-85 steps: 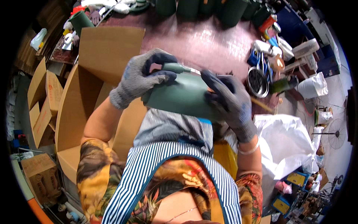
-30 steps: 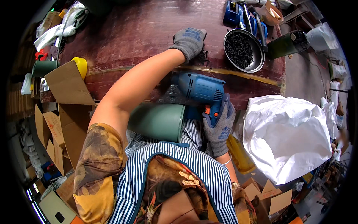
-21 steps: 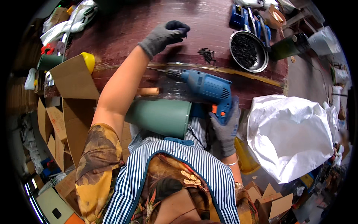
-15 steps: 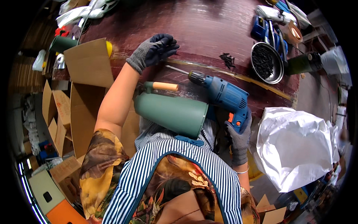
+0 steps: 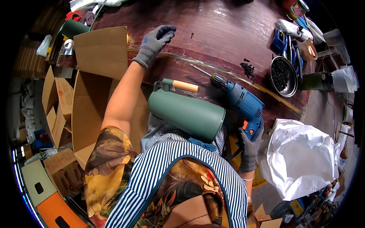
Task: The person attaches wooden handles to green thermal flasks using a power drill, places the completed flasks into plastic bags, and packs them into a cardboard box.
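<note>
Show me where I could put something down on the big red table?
A wide bare patch of table lies between one loose screw on the left and the blue tools on the right, beyond the screw pile. It's crowded around the metal bowl at the right, and by the drill and green container.

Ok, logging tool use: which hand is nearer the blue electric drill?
Right: the grey-gloved right hand grips the drill by its handle; the gloved left hand is apart, beyond the bit.
</note>
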{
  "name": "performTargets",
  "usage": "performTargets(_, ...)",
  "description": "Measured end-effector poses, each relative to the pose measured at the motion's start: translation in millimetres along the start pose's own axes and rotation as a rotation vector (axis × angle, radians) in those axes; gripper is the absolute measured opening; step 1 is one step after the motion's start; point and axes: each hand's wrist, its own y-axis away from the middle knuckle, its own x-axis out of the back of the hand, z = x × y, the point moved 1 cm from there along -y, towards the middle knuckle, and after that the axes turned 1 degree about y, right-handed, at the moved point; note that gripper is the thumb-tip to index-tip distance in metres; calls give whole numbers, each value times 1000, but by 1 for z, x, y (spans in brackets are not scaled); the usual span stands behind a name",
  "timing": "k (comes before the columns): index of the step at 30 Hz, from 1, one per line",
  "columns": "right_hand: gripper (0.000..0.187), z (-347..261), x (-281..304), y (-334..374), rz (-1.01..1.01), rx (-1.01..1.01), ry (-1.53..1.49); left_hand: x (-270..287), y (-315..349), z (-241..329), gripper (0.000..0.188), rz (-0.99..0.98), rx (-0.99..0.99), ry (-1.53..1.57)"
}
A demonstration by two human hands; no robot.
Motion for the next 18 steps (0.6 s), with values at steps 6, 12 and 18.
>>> performTargets(6, 93, -10, 0, 0, -3, -186, -87, -18, -1, 0, 36, 69, -201, -724)
performTargets(12, 94, -20, 0, 0, -14, -178, -171, -88, -41, 13, 30, -95, -255, -975)
performTargets(18, 84, 12, 1, 2, 0, 5, -66, -53, -30, -13, 14, -192, -51, -31)
